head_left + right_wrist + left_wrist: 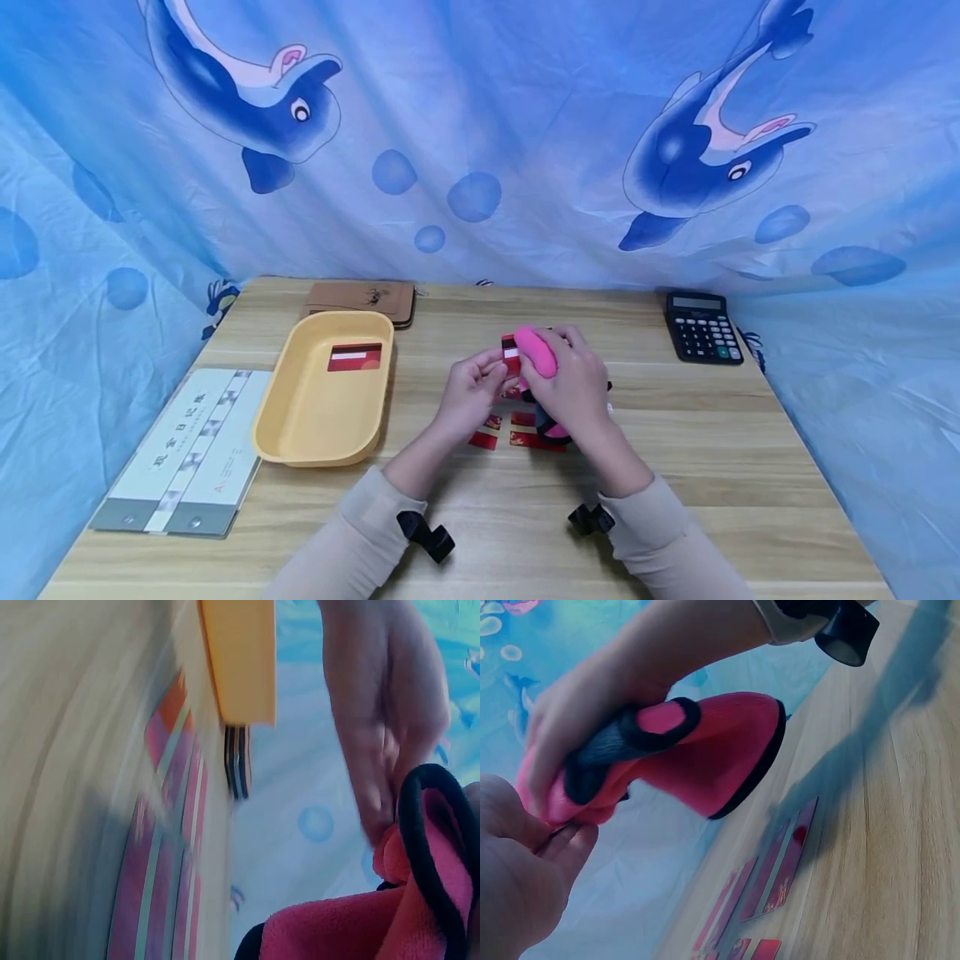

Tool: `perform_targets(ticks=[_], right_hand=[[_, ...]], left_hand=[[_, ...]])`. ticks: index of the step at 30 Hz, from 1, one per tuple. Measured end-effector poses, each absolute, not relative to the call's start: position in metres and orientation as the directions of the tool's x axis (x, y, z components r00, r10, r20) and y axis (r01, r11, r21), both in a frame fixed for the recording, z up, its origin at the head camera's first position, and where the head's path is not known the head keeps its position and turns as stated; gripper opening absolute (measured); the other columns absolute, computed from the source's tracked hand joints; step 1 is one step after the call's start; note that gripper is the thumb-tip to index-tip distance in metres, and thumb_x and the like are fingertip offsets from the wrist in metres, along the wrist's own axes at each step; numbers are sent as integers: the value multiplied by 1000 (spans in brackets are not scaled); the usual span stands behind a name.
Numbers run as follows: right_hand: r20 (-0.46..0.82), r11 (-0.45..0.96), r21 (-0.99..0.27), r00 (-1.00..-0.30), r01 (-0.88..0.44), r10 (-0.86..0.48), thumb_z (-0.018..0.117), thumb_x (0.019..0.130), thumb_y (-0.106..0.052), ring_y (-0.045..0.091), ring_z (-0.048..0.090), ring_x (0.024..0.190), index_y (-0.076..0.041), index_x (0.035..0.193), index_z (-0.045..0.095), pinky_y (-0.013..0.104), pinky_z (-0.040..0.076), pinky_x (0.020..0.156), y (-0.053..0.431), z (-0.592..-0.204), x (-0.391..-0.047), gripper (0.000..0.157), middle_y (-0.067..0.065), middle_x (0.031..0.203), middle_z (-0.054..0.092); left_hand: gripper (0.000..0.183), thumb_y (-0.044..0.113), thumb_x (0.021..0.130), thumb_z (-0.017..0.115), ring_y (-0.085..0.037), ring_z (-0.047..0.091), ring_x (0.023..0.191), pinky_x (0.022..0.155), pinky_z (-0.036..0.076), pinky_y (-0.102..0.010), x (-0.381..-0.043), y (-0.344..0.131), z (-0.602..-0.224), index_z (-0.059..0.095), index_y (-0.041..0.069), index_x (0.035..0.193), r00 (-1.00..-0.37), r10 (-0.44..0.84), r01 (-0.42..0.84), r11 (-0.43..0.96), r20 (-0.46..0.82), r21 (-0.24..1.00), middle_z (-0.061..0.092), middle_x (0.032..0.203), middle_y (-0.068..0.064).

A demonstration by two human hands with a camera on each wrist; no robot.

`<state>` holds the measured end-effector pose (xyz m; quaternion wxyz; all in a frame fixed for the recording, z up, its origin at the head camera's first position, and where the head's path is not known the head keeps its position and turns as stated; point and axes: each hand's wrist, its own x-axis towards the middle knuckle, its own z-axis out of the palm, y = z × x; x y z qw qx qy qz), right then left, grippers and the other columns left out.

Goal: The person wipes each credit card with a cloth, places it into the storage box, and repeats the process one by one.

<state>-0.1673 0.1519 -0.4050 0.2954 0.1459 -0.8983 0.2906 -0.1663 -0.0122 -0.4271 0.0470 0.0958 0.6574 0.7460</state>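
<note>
In the head view my left hand pinches a red bank-style card with a dark stripe and a white strip. My right hand grips a pink cloth with black edging and presses it over the card's right part. In the left wrist view the cloth hangs in folds below the right hand, and it hides most of the held card. On the table beneath both hands lie several more red cards, partly covered by the hands and cloth.
A yellow tray stands to the left, with one red card in it. Beside it lies a grey-white ledger book. Behind the tray is a brown wallet-like case. A black calculator sits at the back right.
</note>
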Motion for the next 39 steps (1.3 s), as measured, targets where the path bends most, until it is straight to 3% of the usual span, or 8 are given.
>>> perform_targets(ticks=[3, 6, 10, 13, 17, 26, 31, 39], right_hand=[[623, 766, -423, -769, -484, -142, 80, 82, -25, 25, 65, 75, -8, 115, 74, 39, 54, 53, 140, -403, -162, 38, 9, 103, 66], [627, 749, -415, -759, -516, -176, 81, 82, -24, 23, 65, 74, -9, 115, 74, 38, 54, 52, 133, -403, -157, 37, 8, 103, 66], [631, 756, -409, -757, -511, -170, 82, 82, -19, 22, 64, 71, -10, 114, 75, 36, 53, 51, 135, -405, -155, 34, 7, 102, 65], [635, 762, -412, -757, -499, -153, 83, 81, -17, 22, 64, 70, -11, 114, 75, 36, 53, 51, 140, -405, -155, 34, 7, 101, 65], [633, 760, -445, -767, -474, -109, 83, 81, -17, 25, 63, 73, -9, 113, 75, 37, 53, 54, 150, -405, -159, 34, 9, 101, 65], [568, 791, -513, -823, -332, 24, 81, 84, -23, 29, 62, 81, -9, 116, 75, 40, 49, 61, 180, -412, -176, 36, 11, 103, 66], [544, 798, -526, -837, -295, 50, 80, 85, -25, 30, 62, 85, -8, 119, 74, 41, 49, 65, 194, -415, -180, 39, 11, 104, 66], [524, 773, -567, -849, -283, 73, 80, 85, -24, 33, 62, 91, -5, 121, 73, 44, 49, 70, 206, -416, -181, 41, 15, 108, 67]], left_hand=[[30, -5, 103, 47, -8, 65, 77, 70, 58, -17, -165, -10, -428, 60, -10, 130, -975, 196, 88, -86, 104, 992, 72, 108, -22], [30, -7, 101, 44, -8, 55, 65, 58, 50, -17, -162, -10, -429, 65, -7, 124, -975, 195, 94, -49, 102, 994, 70, 93, -16], [30, -5, 102, 46, -13, 60, 70, 61, 57, -25, -161, -12, -428, 66, -5, 124, -979, 185, 83, -19, 85, 996, 71, 93, -13], [30, -3, 103, 50, -18, 70, 81, 72, 63, -32, -161, -15, -427, 64, -4, 129, -982, 172, 72, -28, 76, 997, 73, 103, -16], [30, -6, 102, 51, -29, 74, 96, 87, 62, -35, -163, -18, -424, 60, -8, 131, -986, 154, 44, -103, 60, 994, 70, 115, -22], [31, -7, 102, 49, -41, 70, 102, 89, 60, -37, -166, -27, -425, 54, -14, 132, -996, 91, -34, -214, -14, 976, 65, 122, -31], [32, -9, 102, 48, -44, 69, 104, 86, 60, -30, -168, -35, -421, 52, -16, 133, -999, 28, -44, -259, -38, 965, 63, 121, -33], [31, 0, 105, 49, -29, 74, 97, 86, 61, -30, -177, -55, -408, 56, -12, 133, -994, -67, -67, -291, -90, 954, 62, 125, -27]])
